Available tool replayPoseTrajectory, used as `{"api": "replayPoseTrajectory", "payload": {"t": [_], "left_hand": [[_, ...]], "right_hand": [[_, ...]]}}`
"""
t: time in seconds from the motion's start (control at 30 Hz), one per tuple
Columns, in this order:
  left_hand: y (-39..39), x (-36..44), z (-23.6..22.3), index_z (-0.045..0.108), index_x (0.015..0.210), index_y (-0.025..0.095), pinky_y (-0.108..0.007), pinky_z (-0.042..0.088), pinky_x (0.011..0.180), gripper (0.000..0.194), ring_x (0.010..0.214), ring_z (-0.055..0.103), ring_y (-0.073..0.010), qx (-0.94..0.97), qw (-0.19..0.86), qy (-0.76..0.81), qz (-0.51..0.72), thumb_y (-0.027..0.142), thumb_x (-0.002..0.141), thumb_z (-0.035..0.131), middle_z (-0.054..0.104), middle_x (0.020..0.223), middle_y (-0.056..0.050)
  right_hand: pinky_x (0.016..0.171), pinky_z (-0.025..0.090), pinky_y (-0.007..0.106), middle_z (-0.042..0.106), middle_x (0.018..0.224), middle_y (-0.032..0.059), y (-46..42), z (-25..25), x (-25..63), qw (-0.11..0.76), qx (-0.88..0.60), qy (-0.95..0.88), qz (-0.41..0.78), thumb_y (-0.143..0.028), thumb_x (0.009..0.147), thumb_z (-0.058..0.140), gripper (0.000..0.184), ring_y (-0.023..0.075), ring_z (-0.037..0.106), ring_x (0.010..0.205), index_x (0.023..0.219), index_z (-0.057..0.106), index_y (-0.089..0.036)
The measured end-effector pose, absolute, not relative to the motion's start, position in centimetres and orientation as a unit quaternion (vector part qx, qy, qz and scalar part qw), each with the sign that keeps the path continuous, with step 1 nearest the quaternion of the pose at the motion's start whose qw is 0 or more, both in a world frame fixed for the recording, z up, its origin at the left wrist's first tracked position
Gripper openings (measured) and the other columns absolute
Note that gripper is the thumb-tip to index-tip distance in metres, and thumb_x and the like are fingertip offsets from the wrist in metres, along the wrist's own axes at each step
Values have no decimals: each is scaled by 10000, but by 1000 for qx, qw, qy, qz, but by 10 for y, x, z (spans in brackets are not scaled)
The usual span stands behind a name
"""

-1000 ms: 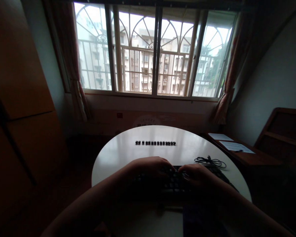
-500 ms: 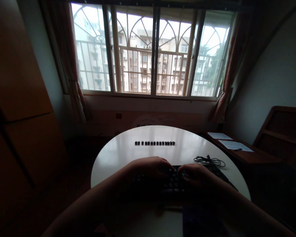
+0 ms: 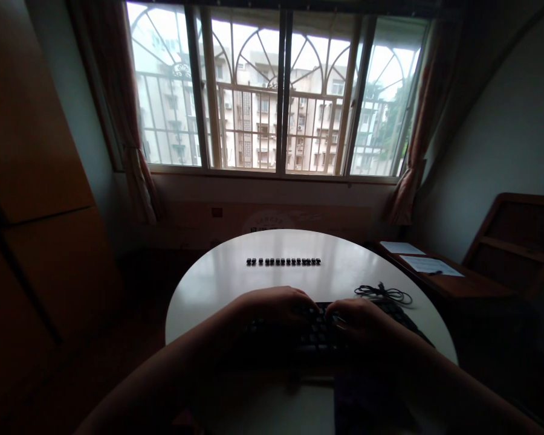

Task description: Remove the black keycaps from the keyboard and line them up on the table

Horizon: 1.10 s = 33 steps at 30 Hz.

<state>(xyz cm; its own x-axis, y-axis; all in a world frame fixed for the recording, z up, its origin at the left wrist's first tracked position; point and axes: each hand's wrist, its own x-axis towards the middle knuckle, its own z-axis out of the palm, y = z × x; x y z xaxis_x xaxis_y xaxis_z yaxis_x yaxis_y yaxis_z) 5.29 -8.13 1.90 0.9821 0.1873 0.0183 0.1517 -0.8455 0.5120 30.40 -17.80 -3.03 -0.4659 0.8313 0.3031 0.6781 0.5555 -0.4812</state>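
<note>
Your left hand (image 3: 283, 305) and right hand (image 3: 360, 317), half-curled, any grip lost in shadow, seem to work at a black rectangular keyboard (image 3: 318, 338) on a glossy round white table (image 3: 208, 279), next likely needing precise touch

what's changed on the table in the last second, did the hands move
Very little: the window and table sit slightly further left in the picture, so the head camera probably turned a touch right. Nothing visibly taken up or let go. The left hand and right hand stay at the keyboard; black pieces and cable as before.
</note>
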Motion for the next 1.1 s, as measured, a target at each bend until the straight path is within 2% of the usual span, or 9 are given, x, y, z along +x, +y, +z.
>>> {"api": "replayPoseTrajectory", "payload": {"t": [0.53, 0.93, 1.1], "left_hand": [[-82, 52, 21, 597, 1300, 274, -314, 482, 947, 470, 1099, 622, -223, 961, 261, 87, 31, 195, 843, 672, 647, 1244, -47], [-81, 50, 22, 595, 1304, 271, -321, 489, 942, 476, 1101, 621, -229, 961, 257, 96, 27, 208, 840, 679, 640, 1262, -51], [-80, 50, 20, 596, 1303, 270, -323, 490, 941, 468, 1097, 624, -227, 960, 259, 99, 27, 229, 845, 681, 642, 1259, -51]], "right_hand": [[683, 481, 254, 719, 838, 37, -178, -30, 303, 264, -449, -842, 142, -305, 873, 589, 229, 165, 638, 714, 1038, 704, -198], [603, 431, 216, 683, 786, 3, -177, -32, 305, 258, -448, -844, 141, -271, 854, 599, 209, 127, 578, 642, 1025, 693, -197], [639, 452, 225, 702, 817, 19, -180, -29, 304, 256, -452, -842, 143, -296, 878, 582, 220, 141, 603, 680, 1040, 694, -199]]}}
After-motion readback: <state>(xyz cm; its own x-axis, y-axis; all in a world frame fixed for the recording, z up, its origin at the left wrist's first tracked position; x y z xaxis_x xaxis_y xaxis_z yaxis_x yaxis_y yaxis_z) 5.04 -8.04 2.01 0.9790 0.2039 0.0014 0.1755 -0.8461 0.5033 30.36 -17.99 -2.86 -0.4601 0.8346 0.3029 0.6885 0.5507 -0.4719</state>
